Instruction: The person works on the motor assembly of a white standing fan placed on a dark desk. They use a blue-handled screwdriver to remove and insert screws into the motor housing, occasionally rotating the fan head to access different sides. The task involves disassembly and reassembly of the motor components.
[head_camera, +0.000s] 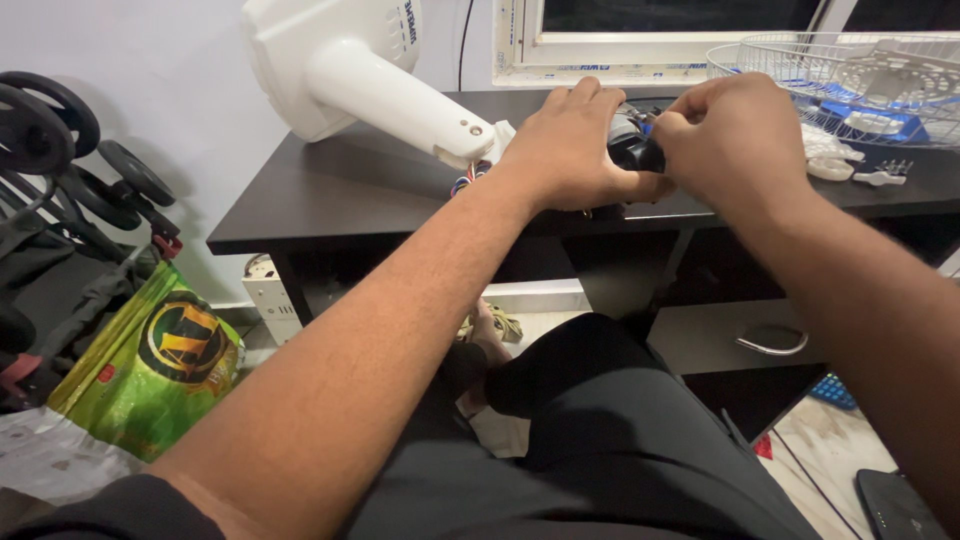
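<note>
Both hands, the left hand (565, 150) and right hand (735, 135), are gripping the bared fan motor (632, 148) on the bench (350, 190), its wire guard (850, 75) already lying detached alongside.

Fan stand housing (350, 65): white plastic, smooth, slight gloss; one small metal screw head near its lower end.
Motor part (634, 150), held between left hand (570, 150) and right hand (735, 135): black, smooth, semi-gloss casing with a grey metallic-looking patch on top; material of the casing unclear.
Desk (340, 195): dark brown, matt, smooth laminate look.
Fan guard (850, 80): thin white-coated wire, looks like metal.
Small white parts (835, 160) beside the guard: plastic, smooth.
Bag (150, 360) on floor: green and yellow, glossy woven plastic, creased.
Drawer handle (772, 345): bright polished metal.
Trousers (600, 450): black cloth, matt.
</note>
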